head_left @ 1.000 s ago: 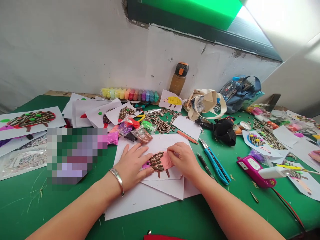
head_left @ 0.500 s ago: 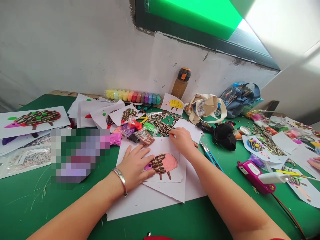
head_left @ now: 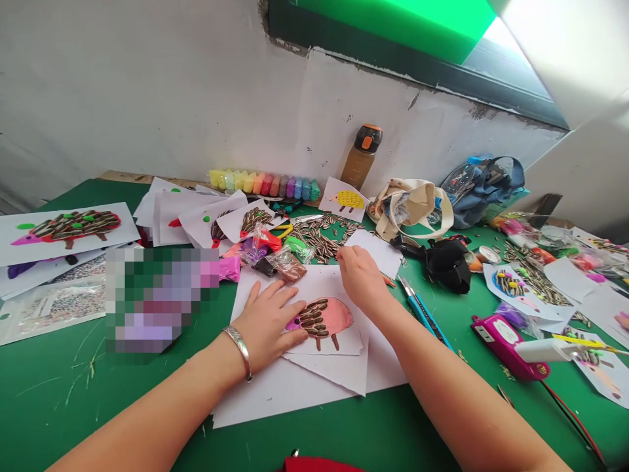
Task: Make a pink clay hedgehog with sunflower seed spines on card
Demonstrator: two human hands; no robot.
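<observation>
My left hand [head_left: 268, 321], with a silver bangle at the wrist, lies flat with its fingers spread over the left part of a hedgehog picture [head_left: 340, 317]. The picture has a pink clay body, a purple face and brown legs; sunflower seeds [head_left: 313, 317] cover its left half. It rests on stacked white sheets [head_left: 314, 403]. Beyond it, my right hand [head_left: 362, 278] is at the near edge of a loose pile of sunflower seeds [head_left: 319, 244], fingertips pinched together; whatever they hold is hidden. Small clay packets [head_left: 289, 263] lie between the hands and the pile.
Finished hedgehog pictures [head_left: 73, 229] lie at the left by a bead bag [head_left: 63, 305]. A blue utility knife [head_left: 423, 314], black cloth item [head_left: 447, 265] and magenta glue gun [head_left: 511, 347] are on the right. Behind stand a bottle [head_left: 361, 157] and cloth bag [head_left: 413, 206]. Another person's hand [head_left: 623, 320] shows far right.
The view has shifted slightly. My right hand stays at the edge of the seed pile with its fingertips pinched. My left hand keeps its place on the picture.
</observation>
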